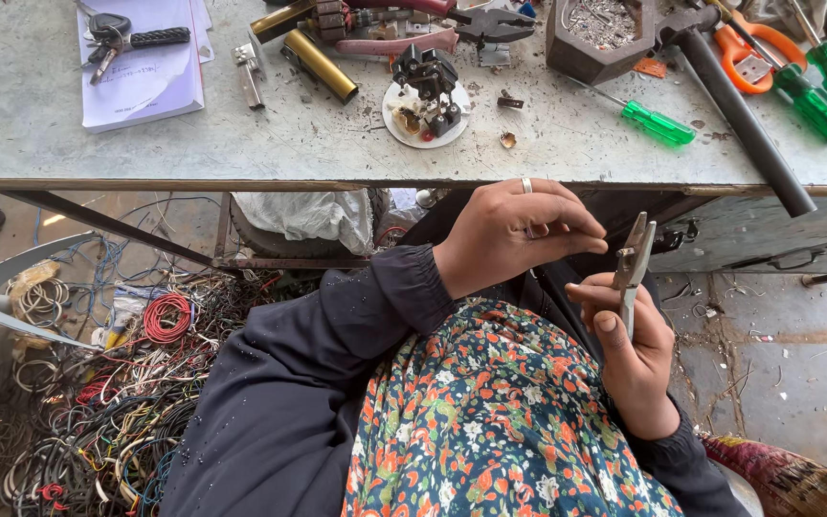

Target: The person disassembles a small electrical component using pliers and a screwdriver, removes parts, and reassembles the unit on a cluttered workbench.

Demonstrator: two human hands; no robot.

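Worn grey table [241, 144] carries white notepad [141, 72] with keys [107, 33] on top, brass tubes [318, 62], white disc [425, 105] bearing black switch parts, green screwdrivers [658, 123], orange-handled scissors [748, 53], long black bar [744, 120], block tray [595, 33] of scraps.

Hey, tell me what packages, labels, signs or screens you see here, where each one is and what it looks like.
No packages, signs or screens.
Notepad: far left of the workbench, white rectangular pad with handwriting, keys lying on it.
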